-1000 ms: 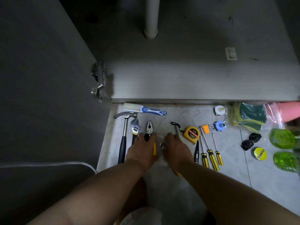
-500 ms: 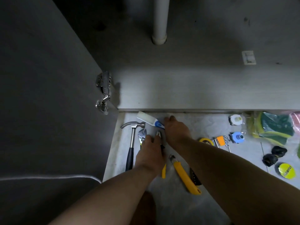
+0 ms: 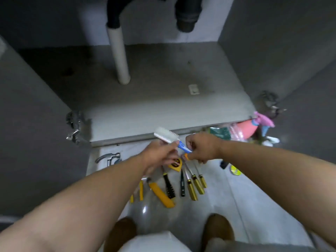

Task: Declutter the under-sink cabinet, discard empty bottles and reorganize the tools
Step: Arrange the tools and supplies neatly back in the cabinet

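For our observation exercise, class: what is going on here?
A person faces the open under-sink cabinet. Both hands hold a white brush with a blue handle above the floor: the left hand near its head, the right hand at the handle's end. Below them a hammer, tape measure, utility knife and screwdrivers lie in a row.
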The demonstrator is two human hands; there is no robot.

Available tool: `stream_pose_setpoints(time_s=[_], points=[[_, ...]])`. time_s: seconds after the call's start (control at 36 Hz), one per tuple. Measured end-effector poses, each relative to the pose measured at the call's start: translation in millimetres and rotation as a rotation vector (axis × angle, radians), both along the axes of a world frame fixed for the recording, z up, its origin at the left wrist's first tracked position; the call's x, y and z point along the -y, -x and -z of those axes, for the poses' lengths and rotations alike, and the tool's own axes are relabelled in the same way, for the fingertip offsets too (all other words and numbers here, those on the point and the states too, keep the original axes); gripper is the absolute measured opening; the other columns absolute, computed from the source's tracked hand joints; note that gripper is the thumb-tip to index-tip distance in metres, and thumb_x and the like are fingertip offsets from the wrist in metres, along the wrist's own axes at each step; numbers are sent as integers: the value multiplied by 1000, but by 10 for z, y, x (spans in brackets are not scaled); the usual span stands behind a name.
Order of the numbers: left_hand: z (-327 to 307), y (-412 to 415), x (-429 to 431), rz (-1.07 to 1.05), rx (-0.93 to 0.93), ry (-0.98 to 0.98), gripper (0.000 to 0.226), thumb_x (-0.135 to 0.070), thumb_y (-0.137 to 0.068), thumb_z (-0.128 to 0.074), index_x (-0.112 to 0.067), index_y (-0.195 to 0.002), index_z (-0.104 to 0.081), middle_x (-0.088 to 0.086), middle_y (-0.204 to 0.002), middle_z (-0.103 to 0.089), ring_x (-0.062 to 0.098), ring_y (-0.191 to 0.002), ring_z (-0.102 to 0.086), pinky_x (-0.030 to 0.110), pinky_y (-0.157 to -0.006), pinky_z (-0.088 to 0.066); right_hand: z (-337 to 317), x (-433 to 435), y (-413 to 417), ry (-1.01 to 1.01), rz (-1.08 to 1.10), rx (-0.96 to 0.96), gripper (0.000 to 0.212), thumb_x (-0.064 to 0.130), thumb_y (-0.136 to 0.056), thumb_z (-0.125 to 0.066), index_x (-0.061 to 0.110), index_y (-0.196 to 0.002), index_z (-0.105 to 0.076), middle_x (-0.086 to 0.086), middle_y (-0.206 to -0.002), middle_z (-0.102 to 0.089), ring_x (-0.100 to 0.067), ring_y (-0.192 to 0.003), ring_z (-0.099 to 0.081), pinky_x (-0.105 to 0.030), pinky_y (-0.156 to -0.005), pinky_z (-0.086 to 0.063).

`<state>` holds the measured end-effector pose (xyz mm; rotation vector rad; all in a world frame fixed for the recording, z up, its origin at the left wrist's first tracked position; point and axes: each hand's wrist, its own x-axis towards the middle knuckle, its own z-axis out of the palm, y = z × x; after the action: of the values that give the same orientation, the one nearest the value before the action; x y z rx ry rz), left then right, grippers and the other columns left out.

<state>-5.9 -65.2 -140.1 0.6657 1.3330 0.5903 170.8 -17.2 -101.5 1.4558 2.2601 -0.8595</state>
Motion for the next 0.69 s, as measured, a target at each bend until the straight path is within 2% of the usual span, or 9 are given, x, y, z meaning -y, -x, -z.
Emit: stream_pose_setpoints(time_s=[0.11, 0.19, 0.25, 0.33, 0.44, 0.5, 0.56, 0.64, 0.69], points=[[-561, -425, -206, 52, 177, -82, 28, -20, -97, -66, -5, -120, -62, 12, -105, -76, 15, -83, -76, 28, -78, -63, -548, 125, -514, 146, 259, -197, 19, 3, -86, -65, 14, -83, -50, -12, -71, -67, -17, -46, -64, -22, -43, -49], [-926, -795, -311, 171, 165, -134, 17, -18, -96, -68, -10, -111, -65, 9, -105, -78, 16, -94, -75, 33, -92, -60, -811, 293, -900, 69, 421, -340, 20, -2, -84, -64, 13, -81, -50, -16, -71, -63, -25, -50, -61, -26, -46, -50], [-1097, -1061, -349, 240, 133, -164, 5, -15, -97, -67, -13, -100, -64, 2, -89, -78, 11, -83, -76, 28, -85, -61, -898, 419, -1156, -16, 524, -406, 16, 1, -83, -66, 10, -85, -53, -14, -71, -62, -27, -55, -60, -28, -47, -48], [-1280, -1467, -335, 341, 55, -181, 5, -10, -97, -66, -12, -101, -64, 4, -85, -76, 10, -77, -74, 24, -73, -63, -932, 637, -1528, -75, 671, -483, 16, 1, -86, -67, 6, -97, -56, -12, -72, -60, -24, -54, -56, -30, -47, -46], [-1372, -1976, -168, 498, -81, -217, 6, -10, -95, -68, -15, -98, -64, 3, -81, -75, 11, -73, -71, 22, -57, -55, -863, 1007, -1910, -43, 783, -513, 13, 2, -88, -63, 12, -88, -55, -8, -71, -60, -16, -49, -58, -31, -52, -48], [-1353, -2177, -61, 610, -165, -233, 6, -15, -96, -67, -18, -97, -63, -1, -80, -74, 14, -77, -70, 24, -64, -53, -767, 1200, -2052, -7, 844, -506, 12, 2, -88, -61, 12, -87, -55, -6, -67, -62, -14, -46, -61, -31, -51, -50], [-1311, -2328, 34, 770, -243, -206, 6, -24, -97, -65, -19, -100, -63, -1, -92, -72, 16, -86, -68, 27, -71, -51, -619, 1393, -2182, 56, 926, -502, 13, 2, -89, -60, 12, -87, -53, -5, -64, -61, -13, -43, -60, -25, -45, -49], [-1194, -2456, 98, 978, -375, -169, 25, -28, -99, -61, -12, -118, -63, 4, -107, -69, 18, -96, -69, 29, -77, -53, -292, 1636, -2326, 128, 1070, -504, 18, 3, -87, -60, 15, -79, -49, -7, -59, -58, -16, -42, -59, -25, -43, -48], [-1098, -2500, 103, 1078, -453, -177, 27, -27, -99, -60, -11, -121, -63, 4, -109, -70, 20, -104, -70, 29, -78, -53, -34, 1760, -2392, 173, 1168, -486, 19, 4, -87, -59, 15, -75, -49, -7, -56, -57, -16, -42, -58, -26, -43, -50]])
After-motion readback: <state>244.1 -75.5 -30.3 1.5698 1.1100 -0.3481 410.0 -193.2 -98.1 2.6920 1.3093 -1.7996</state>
